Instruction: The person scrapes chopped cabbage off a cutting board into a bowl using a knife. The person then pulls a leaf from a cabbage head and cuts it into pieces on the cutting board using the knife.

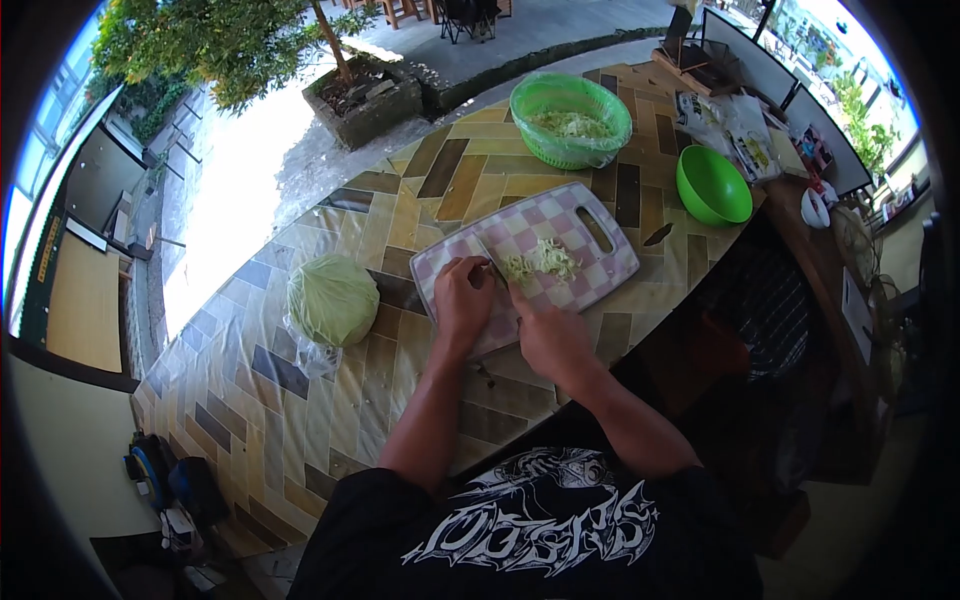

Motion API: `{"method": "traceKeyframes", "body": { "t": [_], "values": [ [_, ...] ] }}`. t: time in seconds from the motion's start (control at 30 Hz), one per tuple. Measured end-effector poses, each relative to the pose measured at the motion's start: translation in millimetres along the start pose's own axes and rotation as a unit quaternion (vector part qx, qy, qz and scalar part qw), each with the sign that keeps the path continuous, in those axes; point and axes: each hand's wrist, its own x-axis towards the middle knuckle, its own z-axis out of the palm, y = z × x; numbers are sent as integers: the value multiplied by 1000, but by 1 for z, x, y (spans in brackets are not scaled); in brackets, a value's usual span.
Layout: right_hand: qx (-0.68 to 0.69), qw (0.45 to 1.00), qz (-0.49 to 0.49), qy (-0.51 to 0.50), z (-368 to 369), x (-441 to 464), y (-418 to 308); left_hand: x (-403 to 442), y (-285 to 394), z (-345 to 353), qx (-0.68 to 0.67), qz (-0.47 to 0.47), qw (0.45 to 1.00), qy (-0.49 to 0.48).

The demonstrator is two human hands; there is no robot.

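Note:
A pink-and-white checked cutting board [590, 280] lies at an angle on the table in front of me. My right hand [553, 342] grips a knife [491, 258], its thin blade pointing away across the board. Close against the blade's left side, my left hand [466, 298] is curled with fingers drawn together; whatever they press on is hidden beneath them. Shredded cabbage [556, 260] sits in small heaps just right of the knife. A large pale green cabbage [333, 300] rests on clear plastic to the left of the board.
Beyond the board stands a green basket [560, 150] lined with clear plastic, holding shredded cabbage. A bright green bowl [713, 186] is at the right, near packets [748, 135]. The tile-patterned table [270, 420] has a curved far edge, with a tree planter [370, 105] outside.

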Motion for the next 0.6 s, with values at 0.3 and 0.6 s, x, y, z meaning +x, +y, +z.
{"method": "traceKeyframes", "body": {
  "t": [0.3,0.6],
  "values": [
    [-2,997,74,-2,-10,-28,34,-4,2,1,25,19,999,9],
    [150,985,53,63,-15,-24,55,-6,1,-3,27,31,999,-25]
  ]
}}
